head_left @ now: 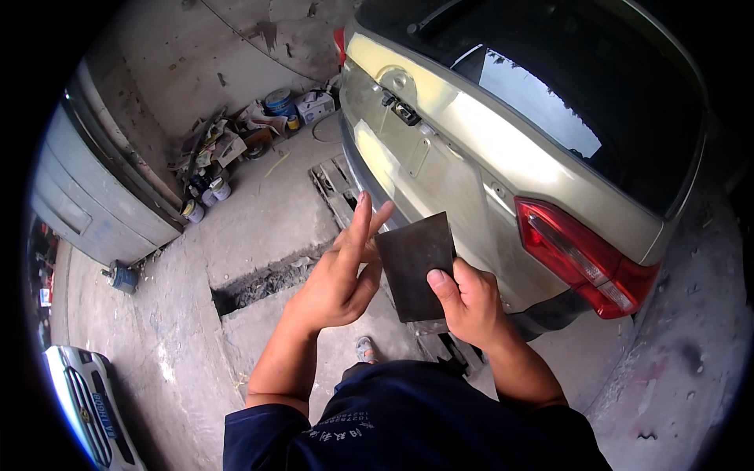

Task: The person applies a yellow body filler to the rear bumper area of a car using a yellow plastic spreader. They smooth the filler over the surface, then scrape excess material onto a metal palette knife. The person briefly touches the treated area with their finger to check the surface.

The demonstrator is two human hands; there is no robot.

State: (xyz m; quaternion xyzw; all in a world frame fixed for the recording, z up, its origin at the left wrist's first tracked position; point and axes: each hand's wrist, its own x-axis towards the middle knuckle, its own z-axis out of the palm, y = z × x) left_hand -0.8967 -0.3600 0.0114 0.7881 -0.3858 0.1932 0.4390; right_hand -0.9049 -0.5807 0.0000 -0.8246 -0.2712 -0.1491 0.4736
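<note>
A dark, flat rectangular sheet of what looks like sandpaper point(416, 267) is upright in front of me. My right hand point(470, 302) grips its right edge, thumb on the near face and fingers mostly behind. My left hand point(345, 271) is raised just left of the sheet, with fingers stretched out and apart. Some of its fingertips are near the sheet's left edge; whether they touch it I cannot tell. Beyond both hands is the rear of a pale gold car point(463, 184), with yellowish patches on its tailgate and a red tail light point(569, 255) on the right.
A long pit point(259, 286) opens in the concrete floor, with a wooden pallet point(334, 184) near the bumper. Cans and clutter point(228, 145) lie along the far wall. A blue can point(122, 276) stands by the metal door point(94, 188). A white car's front point(90, 404) is at lower left.
</note>
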